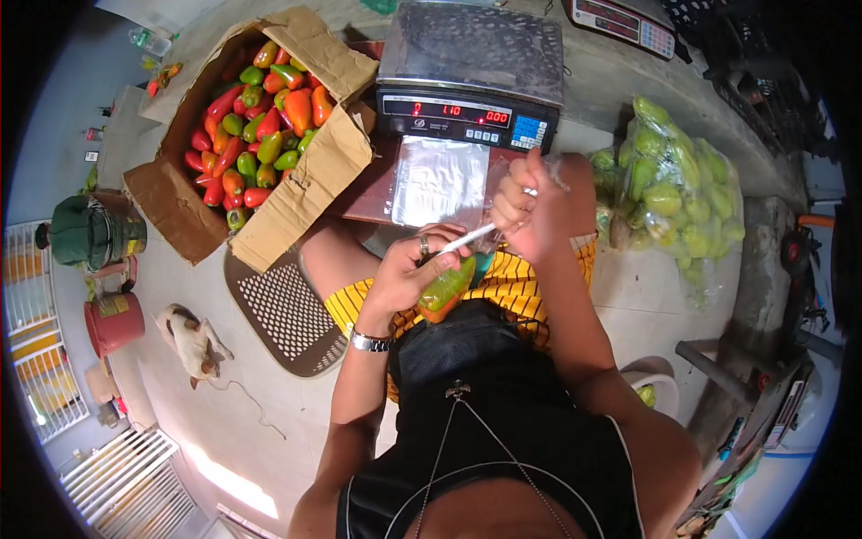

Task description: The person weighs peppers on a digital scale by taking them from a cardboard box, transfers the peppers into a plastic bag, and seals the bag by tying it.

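Observation:
A clear plastic bag of green and orange peppers (446,292) rests against my lap. My left hand (404,274) is closed around the bag's upper part, with a ring and a metal watch showing on that arm. From there the bag's neck (471,236) stretches up to the right as a tight whitish twist. My right hand (523,207) is closed in a fist at the other end of it, and loose clear plastic shows around the fingers. Flat clear plastic bags (440,182) lie just beyond my hands, in front of a digital scale (467,58) with lit red numbers.
An open cardboard box (328,166) of red and green peppers stands at the left, above a brown perforated basket (278,310). Bagged green vegetables (687,198) sit at the right. A small white-and-brown animal (190,341) lies on the floor. A second scale (620,24) is at the back.

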The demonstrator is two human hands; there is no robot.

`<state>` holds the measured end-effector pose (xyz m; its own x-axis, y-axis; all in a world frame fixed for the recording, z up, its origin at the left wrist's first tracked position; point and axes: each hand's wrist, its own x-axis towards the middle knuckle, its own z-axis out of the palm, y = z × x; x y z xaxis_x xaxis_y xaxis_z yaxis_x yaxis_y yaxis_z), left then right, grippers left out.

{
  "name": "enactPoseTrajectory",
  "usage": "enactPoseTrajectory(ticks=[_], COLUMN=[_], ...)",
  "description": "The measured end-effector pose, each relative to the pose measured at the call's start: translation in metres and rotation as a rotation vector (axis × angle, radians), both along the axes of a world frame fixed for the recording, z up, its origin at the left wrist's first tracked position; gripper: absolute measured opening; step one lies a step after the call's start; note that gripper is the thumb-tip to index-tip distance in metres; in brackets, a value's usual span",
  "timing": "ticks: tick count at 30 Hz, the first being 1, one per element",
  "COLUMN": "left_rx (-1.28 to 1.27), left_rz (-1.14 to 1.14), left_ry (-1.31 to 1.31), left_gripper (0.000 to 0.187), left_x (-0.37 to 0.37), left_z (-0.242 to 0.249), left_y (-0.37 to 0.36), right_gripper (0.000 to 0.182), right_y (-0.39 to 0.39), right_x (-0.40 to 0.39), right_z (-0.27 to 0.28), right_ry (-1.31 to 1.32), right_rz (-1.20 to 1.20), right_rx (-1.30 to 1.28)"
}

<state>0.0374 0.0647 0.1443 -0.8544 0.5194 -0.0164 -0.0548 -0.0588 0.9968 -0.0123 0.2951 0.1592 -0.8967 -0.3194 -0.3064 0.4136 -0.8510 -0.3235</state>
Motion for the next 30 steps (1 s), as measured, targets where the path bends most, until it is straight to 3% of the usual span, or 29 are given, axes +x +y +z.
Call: enactPoseTrajectory(ticks=[4,8,11,14,17,19,22,24,26,30], left_rx=[0.036,-0.189,-0.328,-0.469,-0.515,-0.609,-0.948,-1.091,-1.056,-0.867], left_rz=[0.069,0.131,0.183,0.158,0.104,0.125,0.079,0.098,0.265,0.559], left_ry=[-0.099,0.029,0.118,0.262,0.312,0.452,0.776,0.944,0.793,0.415], left_gripper=[0.021,0.012,0.011,0.011,0.009,0.008,0.008,0.009,0.009,0.014], left_x=[0.003,0.004,0.000,-0.011,-0.020,-0.026,-0.022,-0.024,-0.039,-0.067], left_z=[0.003,0.002,0.003,0.014,0.029,0.034,0.035,0.030,0.017,0.013], left_y=[-0.008,-0.026,-0.045,-0.039,-0.026,-0.023,-0.022,-0.025,-0.034,-0.025], right_gripper=[0.051,0.045,0.038,0.027,0.037,0.030,0.030,0.035,0.038,0.038], right_y=[0.013,0.033,0.029,0.010,-0.034,-0.033,-0.024,-0.024,-0.028,-0.043], right_x=[-0.013,-0.024,-0.025,-0.007,0.009,0.014,0.009,0.013,0.020,0.039], right_z=[0.013,0.012,0.036,0.062,0.039,0.016,0.021,0.009,-0.003,-0.020], right_ry=[0.012,0.131,0.270,0.791,1.448,1.263,0.971,0.836,0.699,0.151], right_rz=[-0.073,-0.250,-0.571,-0.324,-0.049,0.495,0.806,0.650,0.435,0.406], right_rx=[-0.027,0.160,1.300,1.885,1.817,1.801,1.773,1.558,1.348,0.693])
